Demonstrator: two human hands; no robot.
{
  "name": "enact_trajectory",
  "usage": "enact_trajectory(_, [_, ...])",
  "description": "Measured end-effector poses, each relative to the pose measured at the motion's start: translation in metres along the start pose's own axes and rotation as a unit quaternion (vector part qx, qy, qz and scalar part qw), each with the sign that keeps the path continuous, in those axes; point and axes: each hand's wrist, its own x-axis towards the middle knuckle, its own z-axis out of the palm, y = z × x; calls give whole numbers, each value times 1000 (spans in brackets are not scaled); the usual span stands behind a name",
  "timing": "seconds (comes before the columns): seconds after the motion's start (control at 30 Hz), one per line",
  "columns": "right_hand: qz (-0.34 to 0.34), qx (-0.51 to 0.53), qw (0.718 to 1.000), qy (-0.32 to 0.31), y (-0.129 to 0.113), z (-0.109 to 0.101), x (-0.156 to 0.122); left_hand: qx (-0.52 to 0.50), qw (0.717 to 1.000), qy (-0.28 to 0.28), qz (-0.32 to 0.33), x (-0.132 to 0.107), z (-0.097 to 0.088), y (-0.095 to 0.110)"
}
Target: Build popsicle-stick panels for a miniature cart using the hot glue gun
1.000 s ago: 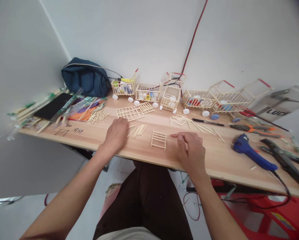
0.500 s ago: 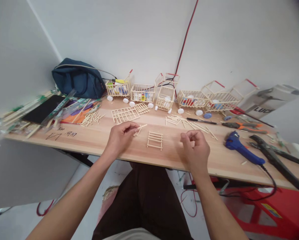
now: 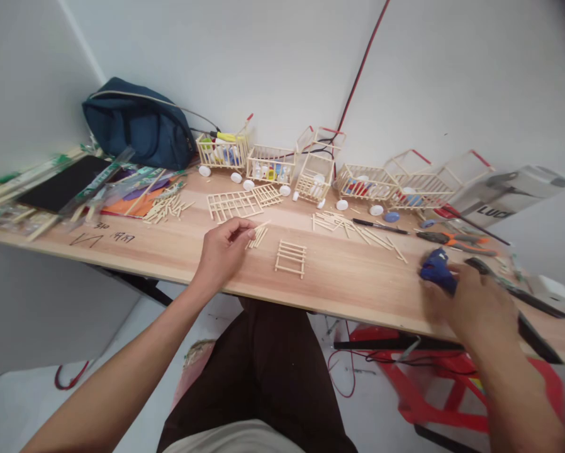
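Note:
My left hand [image 3: 223, 251] hovers low over the wooden table [image 3: 179, 251], thumb and fingers pinched on a thin wooden stick [image 3: 260, 225]. A small pile of short sticks [image 3: 258, 237] lies just beyond it. A small ladder-like stick panel [image 3: 290, 258] lies flat in front of me. My right hand [image 3: 475, 308], blurred by motion, is down on the blue glue gun [image 3: 434, 267] at the right, fingers curled over its handle.
Several stick-built toy carts [image 3: 306, 171] stand along the wall. Flat stick grids [image 3: 235, 204], loose sticks [image 3: 358, 229], a black pen [image 3: 379, 228], orange pliers [image 3: 457, 239] and a dark blue bag [image 3: 136, 132] lie about. A red stool [image 3: 433, 390] stands under the table.
My left hand picked a stick off the pile and lifted it. My right hand swung away from the ladder panel to the right onto the glue gun.

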Motion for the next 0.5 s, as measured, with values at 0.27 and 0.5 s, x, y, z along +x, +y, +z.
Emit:
enact_trajectory(0.27, [-39,-29,999,-23,4,0,18,20,995,24,96,52,-3,11])
enact_trajectory(0.5, [38,-34,997,-51,-11,-11,13,0,992,31,123,129,35,-10])
